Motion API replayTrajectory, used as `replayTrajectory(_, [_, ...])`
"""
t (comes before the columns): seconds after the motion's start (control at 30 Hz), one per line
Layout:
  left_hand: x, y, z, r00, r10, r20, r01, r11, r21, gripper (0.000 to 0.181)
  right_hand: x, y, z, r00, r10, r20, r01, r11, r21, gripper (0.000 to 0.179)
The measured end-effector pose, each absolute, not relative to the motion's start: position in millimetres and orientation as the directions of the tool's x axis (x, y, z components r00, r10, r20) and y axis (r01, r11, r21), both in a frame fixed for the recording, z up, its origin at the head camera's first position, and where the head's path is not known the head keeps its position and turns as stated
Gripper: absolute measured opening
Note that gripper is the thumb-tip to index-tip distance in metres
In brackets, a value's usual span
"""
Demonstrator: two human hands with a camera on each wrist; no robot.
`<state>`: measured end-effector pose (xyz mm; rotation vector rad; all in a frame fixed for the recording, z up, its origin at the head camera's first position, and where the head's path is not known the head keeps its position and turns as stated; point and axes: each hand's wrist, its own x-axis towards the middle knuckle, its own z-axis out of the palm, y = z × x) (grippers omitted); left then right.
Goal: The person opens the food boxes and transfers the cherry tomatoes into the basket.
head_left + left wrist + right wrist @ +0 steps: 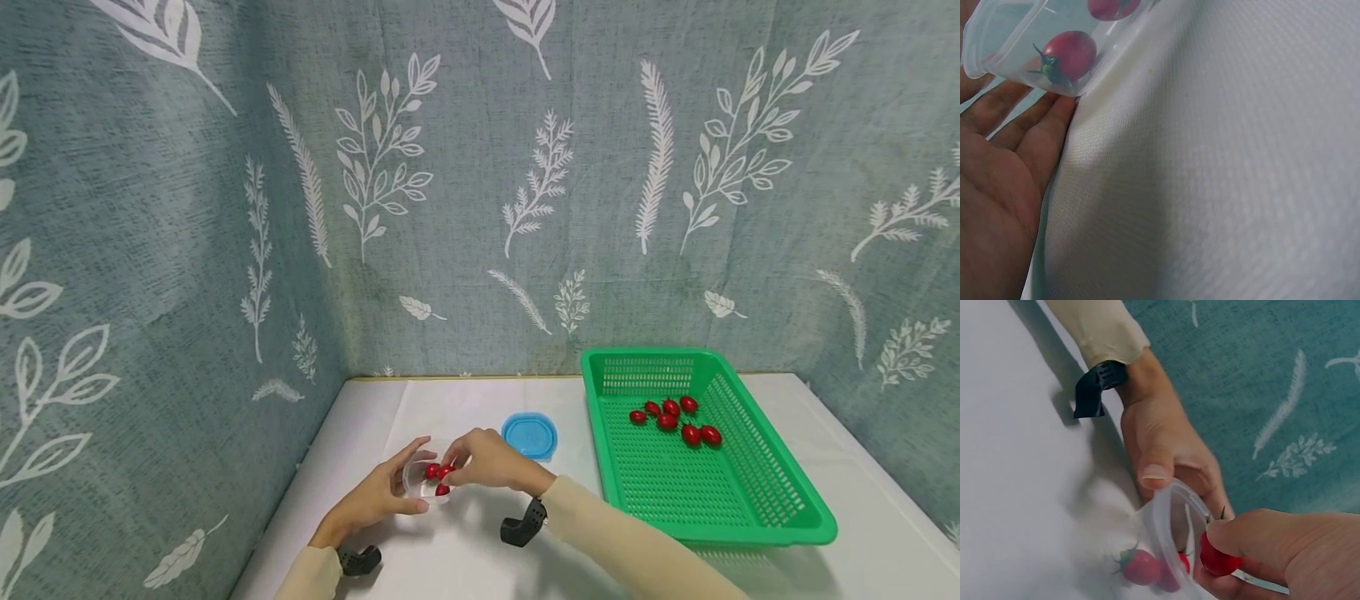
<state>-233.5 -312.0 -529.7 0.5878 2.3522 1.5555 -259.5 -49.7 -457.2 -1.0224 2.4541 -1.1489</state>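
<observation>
My left hand point(375, 492) holds a clear plastic tub point(1163, 519) between thumb and fingers, its mouth tilted toward my right hand. Through the tub's wall two cherry tomatoes point(1141, 567) show at the bottom; one of them point(1072, 55), with its green stem, is plain in the left wrist view. At the tub's mouth my right hand point(487, 461) pinches another cherry tomato point(1219, 556) between thumb and fingers. That tomato overlaps the rim in the right wrist view, and its green stem points up.
A blue lid point(531, 436) lies on the white-covered table point(480, 550), behind my right hand. On the right stands a green basket point(611, 467) with several cherry tomatoes point(667, 422) toward its far end. Leaf-patterned cloth point(465, 183) hangs behind and along the left side.
</observation>
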Motion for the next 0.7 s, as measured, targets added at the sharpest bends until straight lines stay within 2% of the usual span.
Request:
replayTrajectory(0.2, [-234,-311,-530,-0.882,0.471,-0.004,0.163,0.312,0.936,0.101,-262,-37,-447,-0.734,-0.671,0.099,-0.493,0.428,-0.757,0.01])
replayTrajectory(0.4, [-234,-310,-531,-0.89,0.455,-0.017,0.155,0.338,0.928,0.103,-265,-20,-438,-0.745,-0.653,0.132,-0.508,0.429,-0.747,0.009])
replayTrajectory(0.7, [-235,-311,-532,-0.884,0.467,0.013,0.184,0.322,0.929,0.103,-271,12,-427,-0.794,-0.589,0.149,-0.476,0.451,-0.755,0.013])
